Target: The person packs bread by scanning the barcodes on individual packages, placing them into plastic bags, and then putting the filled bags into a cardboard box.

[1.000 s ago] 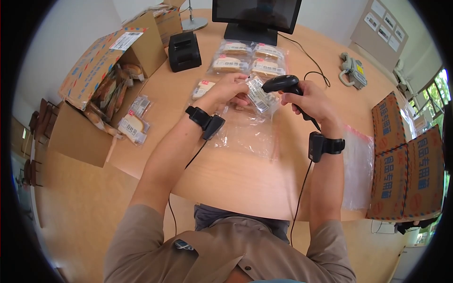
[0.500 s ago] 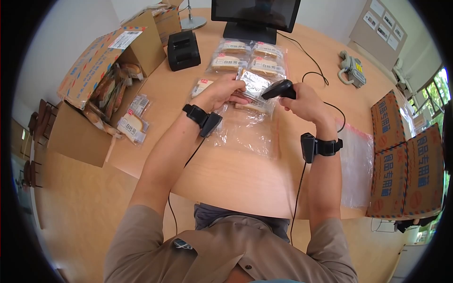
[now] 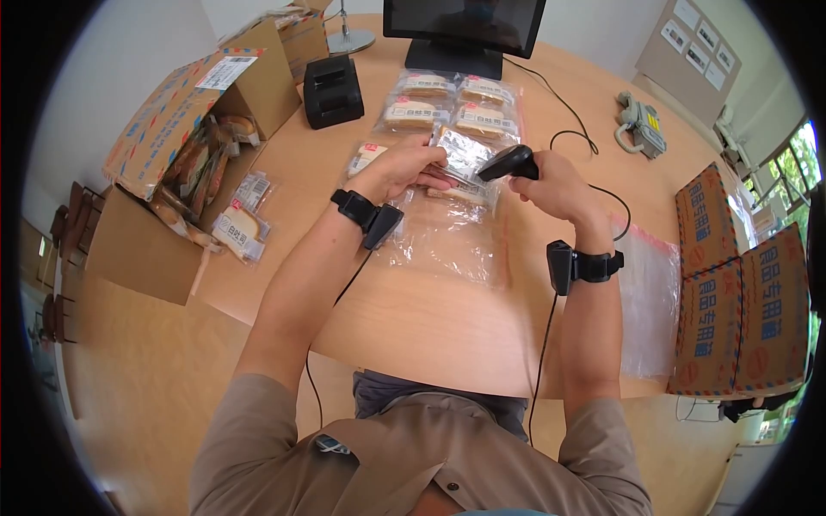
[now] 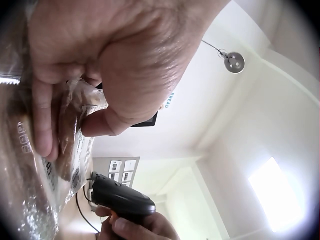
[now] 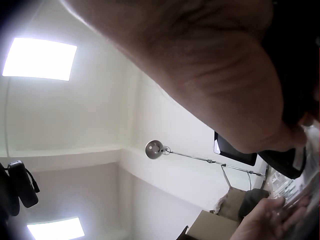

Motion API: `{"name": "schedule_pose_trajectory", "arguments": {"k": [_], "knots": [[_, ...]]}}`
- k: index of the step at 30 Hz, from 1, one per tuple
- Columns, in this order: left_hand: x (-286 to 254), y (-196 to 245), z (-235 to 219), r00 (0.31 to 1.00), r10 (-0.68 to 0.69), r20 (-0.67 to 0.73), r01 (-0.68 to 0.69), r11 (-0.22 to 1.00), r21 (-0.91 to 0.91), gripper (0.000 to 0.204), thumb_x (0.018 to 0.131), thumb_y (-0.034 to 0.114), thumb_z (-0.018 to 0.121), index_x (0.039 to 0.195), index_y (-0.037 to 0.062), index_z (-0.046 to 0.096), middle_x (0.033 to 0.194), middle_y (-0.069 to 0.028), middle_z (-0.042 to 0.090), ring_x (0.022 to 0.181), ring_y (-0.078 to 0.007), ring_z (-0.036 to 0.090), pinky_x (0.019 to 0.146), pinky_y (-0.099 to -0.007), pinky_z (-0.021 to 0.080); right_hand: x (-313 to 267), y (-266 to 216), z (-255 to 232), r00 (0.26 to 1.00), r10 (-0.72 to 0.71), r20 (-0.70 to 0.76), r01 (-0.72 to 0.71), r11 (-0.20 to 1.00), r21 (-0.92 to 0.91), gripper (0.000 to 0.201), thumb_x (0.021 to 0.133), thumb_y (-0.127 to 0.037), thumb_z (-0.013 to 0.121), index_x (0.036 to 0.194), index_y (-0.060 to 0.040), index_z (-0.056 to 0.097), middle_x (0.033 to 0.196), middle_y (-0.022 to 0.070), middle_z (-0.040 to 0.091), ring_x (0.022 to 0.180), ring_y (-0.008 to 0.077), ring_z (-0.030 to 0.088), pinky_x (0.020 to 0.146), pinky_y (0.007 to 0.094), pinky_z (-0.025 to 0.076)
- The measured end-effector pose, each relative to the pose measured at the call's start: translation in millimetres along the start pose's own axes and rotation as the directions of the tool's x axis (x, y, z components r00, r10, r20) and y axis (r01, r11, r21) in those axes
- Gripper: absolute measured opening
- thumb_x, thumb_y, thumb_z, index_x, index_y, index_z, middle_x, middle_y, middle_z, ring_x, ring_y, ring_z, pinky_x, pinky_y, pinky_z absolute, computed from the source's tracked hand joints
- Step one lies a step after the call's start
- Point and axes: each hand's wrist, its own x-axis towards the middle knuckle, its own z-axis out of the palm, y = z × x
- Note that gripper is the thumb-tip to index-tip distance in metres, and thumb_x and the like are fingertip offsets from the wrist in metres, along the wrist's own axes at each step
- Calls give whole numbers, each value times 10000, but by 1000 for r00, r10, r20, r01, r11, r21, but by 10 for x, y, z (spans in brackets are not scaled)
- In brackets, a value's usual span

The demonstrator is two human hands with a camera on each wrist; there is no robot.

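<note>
Scanner (image 3: 509,162) pointing left, bread packet (image 3: 463,152) held aslant

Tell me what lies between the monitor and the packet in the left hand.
Four wrapped bread packs, in two rows of two, lie between the monitor and the packet that the left hand holds; the head view shows this.

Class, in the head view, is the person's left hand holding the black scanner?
No, the right hand holds the black scanner, while the left hand grips a wrapped bread packet.
</note>
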Motion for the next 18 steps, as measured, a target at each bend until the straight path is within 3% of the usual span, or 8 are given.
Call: {"name": "schedule_pose_trajectory", "arguments": {"k": [1,4,7,12,14,16,18], "knots": [[5,0,-5,1000,0,2,0,1000,4,282,1031,65,609,1280,-63,577,1194,-194,711,1054,-276,780,919,-367,690,-25,-19,-46,1000,1,-1,-1,1000,0,327,883,-216,779,1029,76,773,909,232,780,845,341,762,783,437,580],[34,-17,-32,1000,-16,0,16,1000,10,306,1025,59,614,1300,-71,572,1201,-195,712,1051,-274,781,918,-367,690,-108,-9,-234,987,155,-31,-148,976,160,248,918,-221,766,1007,10,763,820,69,750,685,121,671,576,327,522],[49,-29,-33,1000,-9,-3,9,1000,-20,269,1019,55,630,1250,-77,593,1158,-191,715,986,-296,801,860,-348,705,81,513,-265,973,191,-128,-158,959,234,248,922,-225,756,998,11,754,789,70,737,653,126,671,550,310,517],[31,-15,-29,999,18,32,-18,1000,-22,301,997,17,624,1279,-78,584,1204,-170,695,1011,-273,796,886,-341,703,339,1381,-214,912,322,-253,-316,946,67,284,911,-247,779,971,29,751,758,110,742,604,206,710,583,371,567],[47,-12,-47,997,32,64,-31,999,-7,371,990,10,609,1351,-56,557,1294,-151,694,1105,-275,778,953,-358,689,336,1482,-186,900,357,-252,-340,934,109,295,902,-254,792,974,30,761,761,119,744,604,213,717,580,377,570],[55,-8,-48,997,38,65,-39,999,4,366,990,11,610,1347,-54,559,1293,-150,695,1104,-269,777,955,-359,688,319,1499,-184,886,394,-247,-366,918,152,305,893,-260,804,978,31,770,765,127,746,604,220,724,578,383,572],[50,0,-42,997,42,66,-43,999,15,361,990,12,611,1342,-52,561,1291,-150,696,1103,-264,775,957,-359,688,292,1424,-178,870,409,-274,-387,912,134,386,860,-295,835,1051,37,792,818,163,776,718,278,774,670,408,605]]}}
